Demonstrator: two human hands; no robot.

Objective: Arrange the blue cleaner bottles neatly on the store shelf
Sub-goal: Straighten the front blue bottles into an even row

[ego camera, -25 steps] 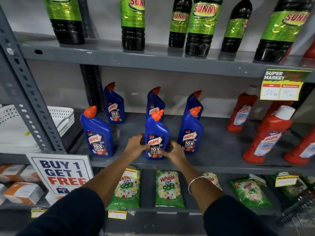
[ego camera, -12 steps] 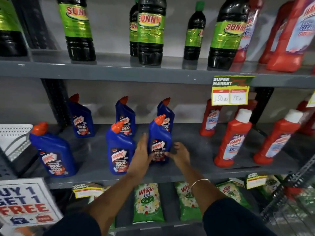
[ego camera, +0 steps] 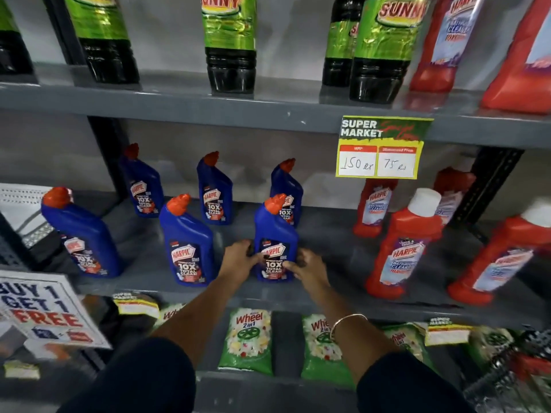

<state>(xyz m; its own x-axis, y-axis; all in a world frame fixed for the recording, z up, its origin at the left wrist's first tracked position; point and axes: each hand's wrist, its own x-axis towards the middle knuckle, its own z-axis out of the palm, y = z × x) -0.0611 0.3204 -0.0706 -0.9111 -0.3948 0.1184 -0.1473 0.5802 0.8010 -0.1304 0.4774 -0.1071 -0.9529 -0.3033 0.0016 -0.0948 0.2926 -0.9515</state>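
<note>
Several blue cleaner bottles with orange caps stand on the grey middle shelf (ego camera: 328,234). Three stand in a back row: back left (ego camera: 144,186), back middle (ego camera: 214,192) and back right (ego camera: 287,189). Three stand in front: front left (ego camera: 80,236), front middle (ego camera: 186,242) and front right (ego camera: 275,236). My left hand (ego camera: 238,259) and my right hand (ego camera: 307,265) clasp the lower part of the front right bottle from either side. It stands upright near the shelf's front edge.
Red cleaner bottles (ego camera: 402,245) stand to the right on the same shelf. A price tag (ego camera: 381,147) hangs from the shelf above, which holds dark bottles with green labels (ego camera: 229,46). Green detergent packets (ego camera: 247,341) lie below. A promotional sign (ego camera: 44,308) sits at the lower left.
Both hands went from the front middle bottle to the front right bottle and now close on its sides. The view has shifted to the right.
</note>
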